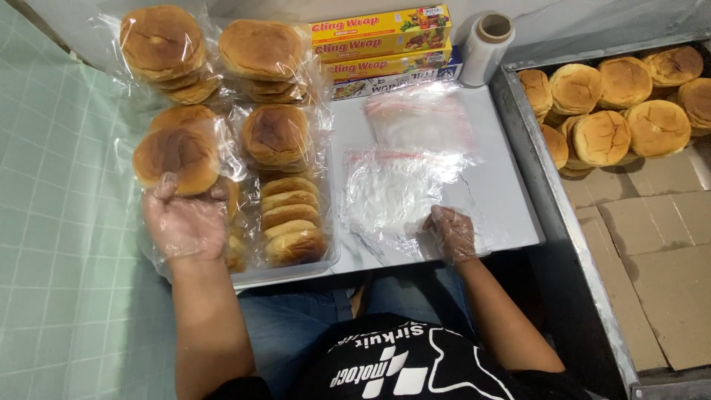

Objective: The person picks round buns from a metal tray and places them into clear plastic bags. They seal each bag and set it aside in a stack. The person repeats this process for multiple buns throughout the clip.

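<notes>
A big grey metal tray fills the right side, lined with brown cardboard and carrying a heap of round golden buns at its far end. Beside it sits a small white tabletop, and on its left part several clear plastic bags of stacked brown buns lie close together. Flat, empty clear zip bags with red seal strips lie in the middle of the tabletop. At the back edge, yellow cardboard boxes of plastic wrap are stacked, with a roll of clear film standing just beside them. The person's left hand, in a thin clear glove, is closed around a bagged brown bun, holding it over the other bags. The right hand, also gloved, presses its loosely spread fingers on the near edge of the nearest empty bag.
</notes>
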